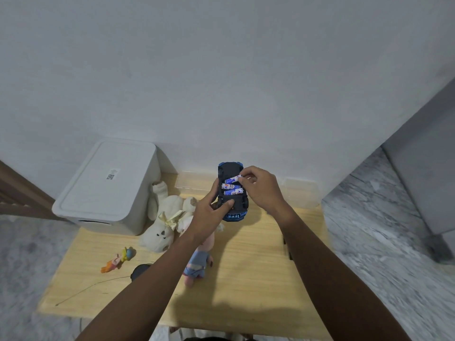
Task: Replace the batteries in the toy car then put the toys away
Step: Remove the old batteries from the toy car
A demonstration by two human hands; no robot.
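left hand grips upturned toy car | right hand pinches top battery | above table

Two bare forearms are showing in the head view, both running up from the bottom edge. No sleeves are reaching the visible part of either arm, wrist to near the elbow. Left hand and right hand are both showing bare: no gloves, rings, watch or bands. Nails are looking short and unpainted where visible. A sliver of dark clothing is showing at the bottom centre edge, too cropped to identify.
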